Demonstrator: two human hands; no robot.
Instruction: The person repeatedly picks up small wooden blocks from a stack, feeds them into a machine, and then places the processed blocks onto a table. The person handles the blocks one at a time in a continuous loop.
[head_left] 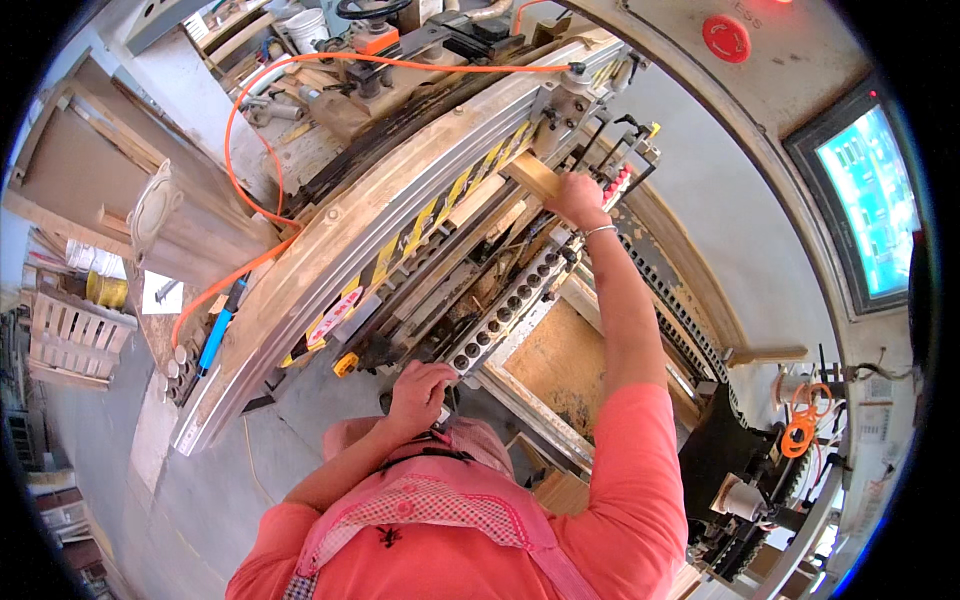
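Observation:
My right arm reaches far across a woodworking machine. At its end, my right hand (580, 200) is closed around the end of a short wooden board (535, 175), which lies by the far end of the machine's rail. Close to my body, my left hand (418, 396) is curled at the near end of a white metal bar (508, 310) with a row of dark round holes. Its fingers are bent together, and whatever they grip is hidden. Between the hands, another wooden strip (476, 202) lies along the yellow-and-black striped edge (430, 220).
A long curved-looking beam (330, 215) borders the machine on the left, with an orange air hose (232, 130) over it and a blue-handled tool (215, 335) at its near end. On the right are a lit screen (868, 200), a red stop button (727, 39) and a black cable chain (672, 300).

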